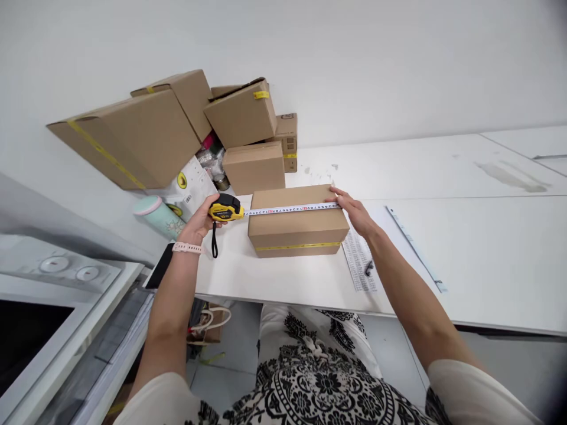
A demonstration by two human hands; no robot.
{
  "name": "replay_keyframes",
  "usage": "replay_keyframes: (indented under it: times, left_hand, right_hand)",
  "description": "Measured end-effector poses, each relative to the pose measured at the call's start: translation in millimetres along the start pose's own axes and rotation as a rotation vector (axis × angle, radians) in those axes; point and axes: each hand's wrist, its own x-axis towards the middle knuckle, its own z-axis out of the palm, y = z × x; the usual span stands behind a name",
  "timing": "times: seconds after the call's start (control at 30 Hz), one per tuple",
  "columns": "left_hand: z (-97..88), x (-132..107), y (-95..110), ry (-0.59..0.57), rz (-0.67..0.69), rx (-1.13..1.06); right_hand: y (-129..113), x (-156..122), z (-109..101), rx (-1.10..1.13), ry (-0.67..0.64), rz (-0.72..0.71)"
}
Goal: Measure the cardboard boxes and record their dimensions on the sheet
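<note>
Gripping the tape measure [225,208] left of the box [301,230] with the left hand [204,218], right hand [353,211] at the box's right edge (can't tell if pinching), probably to keep the blade [287,210] straight.

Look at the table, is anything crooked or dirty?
Yes. One box sits tilted at the back, unlike the straighter box below it. A dull smudge also marks the white tabletop, far right.

The left arm [170,307] and right arm [411,289] both reach over the near edge of the surface [487,254]. I can see the left grip [202,219] curled tight near the left edge. The right grip [357,213], farther in from that edge, has its fingers [341,192] stretched out.
</note>
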Motion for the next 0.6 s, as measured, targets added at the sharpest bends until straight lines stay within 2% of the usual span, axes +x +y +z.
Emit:
replay_keyframes:
  times: [0.13,0.3,0.6]
  left_hand:
    - [-5.0,0,-3,-0.019,0.003,0.004]
    - [-6.9,-1,-7,-0.03,0.004,-0.009]
    - [-9.2,2,-1,-0.033,-0.002,0.025]
  right_hand:
    - [2,-2,-1,-0.008,-0.004,0.022]
    - [8,-2,6,-0.008,0.081,-0.021]
    - [8,-6,17,-0.061,0.128,-0.014]
